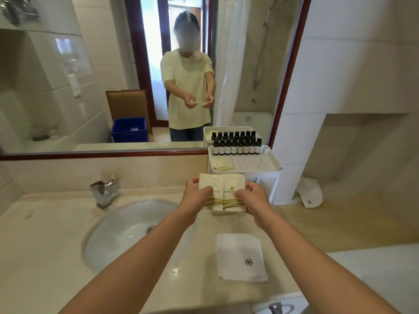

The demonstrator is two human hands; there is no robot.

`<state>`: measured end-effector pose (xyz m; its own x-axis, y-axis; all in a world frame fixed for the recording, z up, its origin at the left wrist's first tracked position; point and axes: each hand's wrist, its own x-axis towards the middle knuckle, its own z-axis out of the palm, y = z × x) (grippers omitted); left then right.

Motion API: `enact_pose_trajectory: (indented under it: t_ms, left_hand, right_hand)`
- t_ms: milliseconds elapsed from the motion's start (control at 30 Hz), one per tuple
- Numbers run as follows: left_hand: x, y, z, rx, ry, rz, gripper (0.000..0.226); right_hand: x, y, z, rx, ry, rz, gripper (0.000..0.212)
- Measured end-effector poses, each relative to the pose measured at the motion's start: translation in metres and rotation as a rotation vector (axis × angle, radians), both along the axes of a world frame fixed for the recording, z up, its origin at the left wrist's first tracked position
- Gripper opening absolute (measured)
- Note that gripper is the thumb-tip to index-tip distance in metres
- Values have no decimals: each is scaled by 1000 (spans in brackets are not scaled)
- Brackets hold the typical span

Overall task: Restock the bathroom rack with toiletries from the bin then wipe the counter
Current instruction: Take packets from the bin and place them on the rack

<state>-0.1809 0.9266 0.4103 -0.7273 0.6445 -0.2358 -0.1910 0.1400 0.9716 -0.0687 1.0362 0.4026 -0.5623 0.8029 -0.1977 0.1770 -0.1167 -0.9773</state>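
Just in front of the white rack, both hands hold cream toiletry packets with gold stripes, side by side over the counter. The left hand pinches the left packet between curled fingers and thumb; the right hand grips the right one the same way. On the rack's top tray, small dark bottles stand in rows along the back, and more striped packets lie at its front left. Nearer the person than the rack, a folded white cloth with a dark emblem lies flat. Left of the rack are the sink basin and chrome faucet. Right of the rack lies a crumpled white cloth. Behind the rack, the mirror reflects a blue bin.
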Motion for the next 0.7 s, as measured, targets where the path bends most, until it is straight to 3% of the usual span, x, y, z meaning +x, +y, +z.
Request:
enact_pose_trajectory:
  t_ms: [433, 700]
  left_hand:
    - [-68, 119, -2, -79, 19, -13, 41]
    - [-91, 202, -5, -141, 92, -15, 46]
  right_hand:
    - [-52, 113, 4, 20, -30, -56, 17]
    - [-83, 200, 3, 98, -89, -17, 23]
